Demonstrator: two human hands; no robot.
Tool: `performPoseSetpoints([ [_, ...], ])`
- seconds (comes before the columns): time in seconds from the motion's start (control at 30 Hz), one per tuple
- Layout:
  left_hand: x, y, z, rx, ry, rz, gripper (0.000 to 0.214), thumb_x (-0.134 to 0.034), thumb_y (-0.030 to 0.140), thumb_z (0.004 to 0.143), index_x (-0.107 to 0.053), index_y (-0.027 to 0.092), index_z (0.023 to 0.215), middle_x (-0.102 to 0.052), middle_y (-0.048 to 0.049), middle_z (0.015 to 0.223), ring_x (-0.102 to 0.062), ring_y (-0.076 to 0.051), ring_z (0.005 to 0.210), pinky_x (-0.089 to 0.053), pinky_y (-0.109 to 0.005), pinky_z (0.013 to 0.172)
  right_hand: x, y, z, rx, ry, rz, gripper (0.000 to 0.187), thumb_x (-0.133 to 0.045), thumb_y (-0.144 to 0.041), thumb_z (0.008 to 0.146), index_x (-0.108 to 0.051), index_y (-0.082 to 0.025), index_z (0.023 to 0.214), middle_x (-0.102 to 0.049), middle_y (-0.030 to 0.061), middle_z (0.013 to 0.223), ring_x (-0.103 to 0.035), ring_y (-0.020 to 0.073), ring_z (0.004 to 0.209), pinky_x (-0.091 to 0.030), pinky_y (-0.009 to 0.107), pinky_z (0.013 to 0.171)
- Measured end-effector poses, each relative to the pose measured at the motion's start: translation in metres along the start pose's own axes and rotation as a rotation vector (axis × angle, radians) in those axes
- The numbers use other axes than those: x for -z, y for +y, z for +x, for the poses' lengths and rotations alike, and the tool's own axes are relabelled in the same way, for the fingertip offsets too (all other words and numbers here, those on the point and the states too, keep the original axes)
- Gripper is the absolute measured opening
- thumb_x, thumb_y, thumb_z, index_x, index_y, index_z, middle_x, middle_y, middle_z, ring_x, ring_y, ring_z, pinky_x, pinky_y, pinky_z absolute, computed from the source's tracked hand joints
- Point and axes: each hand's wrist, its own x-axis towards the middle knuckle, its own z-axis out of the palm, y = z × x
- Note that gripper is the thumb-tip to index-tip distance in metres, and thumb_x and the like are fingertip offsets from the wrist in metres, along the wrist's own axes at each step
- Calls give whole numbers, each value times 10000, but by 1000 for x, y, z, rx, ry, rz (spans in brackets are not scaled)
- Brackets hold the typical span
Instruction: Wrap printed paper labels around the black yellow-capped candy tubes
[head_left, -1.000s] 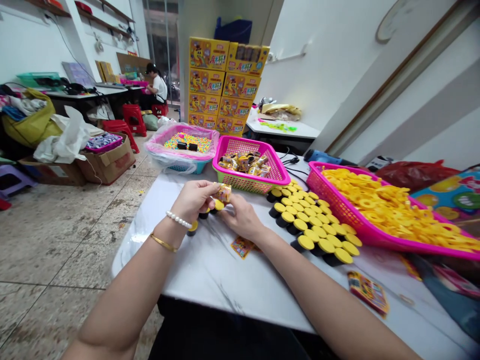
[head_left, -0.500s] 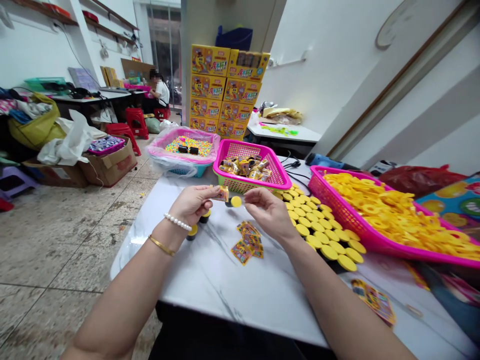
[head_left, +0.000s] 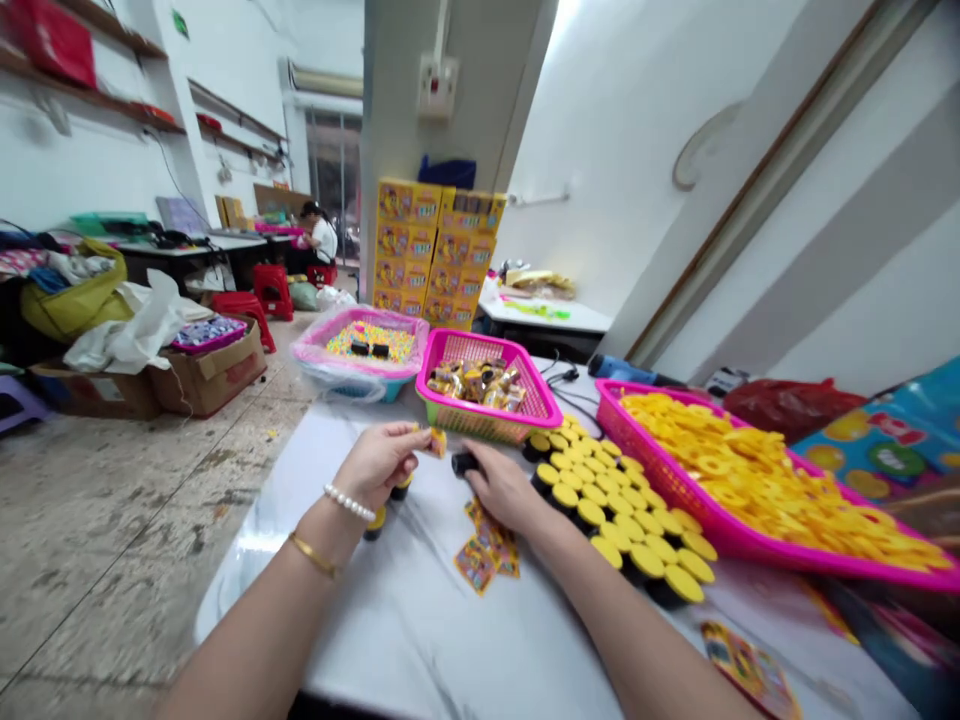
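My left hand, with a pearl bracelet and a gold bangle at its wrist, pinches a small yellow printed wrapper between thumb and fingers. Across from it, my right hand has its fingers on a small black cup that lies on its side; its yellow lid does not show from here. Below my right hand lies a fanned pile of printed wrappers, partly covered by the wrist. Two yellow-lidded cups stand beside my left hand, half hidden by it.
Rows of yellow-lidded black cups cover the right of the white table. Behind stand a pink basket of wrapped cups and a tub of colourful beads. At right is a pink basket of yellow rings. A person sits far off.
My right hand has come down from hovering open and taken hold of the black cup. My left hand keeps its wrapper. The view has tilted up.
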Motion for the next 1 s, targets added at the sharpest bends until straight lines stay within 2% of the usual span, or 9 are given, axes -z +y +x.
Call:
performPoseSetpoints([
  [0.1, 0, -3, 0, -16, 7, -5, 382, -878, 356, 548, -692, 77, 730, -673, -64, 686, -357, 2, 392, -155, -132, 350, 9, -3, -4, -2, -7, 49, 321, -545, -144, 808, -701, -178, 1087, -710, 115, 1030, -648, 286, 1014, -516, 456, 932],
  [0.2, 2, -7, 4, -51, 45, -20, 410, -885, 388, 533, -673, 92, 720, -682, -67, 713, -370, 1, 391, -135, -132, 348, 14, -8, -5, -37, 109, 217, 281, -578, -183, 803, -742, -234, 1025, -685, 80, 952, -656, 258, 918, -538, 421, 858],
  [0.3, 3, -9, 7, -40, 87, -52, 405, -889, 361, 535, -654, 93, 727, -668, -51, 692, -360, 2, 373, -128, -133, 335, 19, -18, -5, -144, 225, 618, 309, -632, -299, 817, -722, -251, 1108, -663, 53, 963, -648, 202, 783, -567, 377, 741],
  [0.37, 3, -9, 7, -42, 84, -63, 367, -877, 315, 571, -659, 80, 749, -661, -48, 697, -373, 7, 380, -145, -124, 334, 25, -29, -5, -225, 261, 936, 403, -725, -356, 763, -692, -230, 1145, -676, 44, 974, -638, 168, 724, -570, 354, 710],
  [0.43, 2, -8, 5, -42, 82, -73, 297, -856, 253, 613, -653, 76, 736, -623, -20, 640, -372, 6, 376, -157, -118, 330, 31, -42, -7, -285, 266, 1190, 441, -812, -372, 684, -698, -197, 1072, -704, 49, 931, -655, 168, 729, -565, 335, 707],
  [0.5, 0, -7, 4, -17, 65, -93, 225, -818, 211, 673, -652, 77, 743, -597, -4, 611, -352, 9, 368, -158, -115, 326, 38, -52, -8, -305, 252, 1343, 407, -854, -364, 635, -712, -177, 968, -719, 59, 895, -679, 183, 755, -559, 305, 675],
  [0.6, -3, -6, 3, 49, 27, -127, 171, -784, 164, 714, -645, 75, 754, -633, -34, 669, -350, 15, 373, -152, -108, 320, 42, -61, -10, -296, 211, 1384, 372, -853, -349, 643, -715, -178, 943, -727, 65, 887, -690, 183, 734, -543, 265, 581],
  [0.8, -6, -7, 2, 106, -58, -160, 149, -770, 136, 729, -635, 74, 742, -639, -40, 688, -331, 25, 370, -151, -99, 312, 39, -62, -14, -314, 131, 1194, 394, -813, -403, 696, -657, -166, 969, -725, 66, 853, -710, 190, 634, -466, 197, 379],
  [1.0, -6, -6, 3, 117, -40, -160, 122, -655, 130, 828, -599, 85, 729, -611, -22, 640, -327, 17, 340, -136, -110, 305, 42, -65, -14, -324, 127, 1157, 401, -792, -439, 709, -590, -176, 935, -712, 34, 772, -744, 233, 669, -531, 225, 413],
])
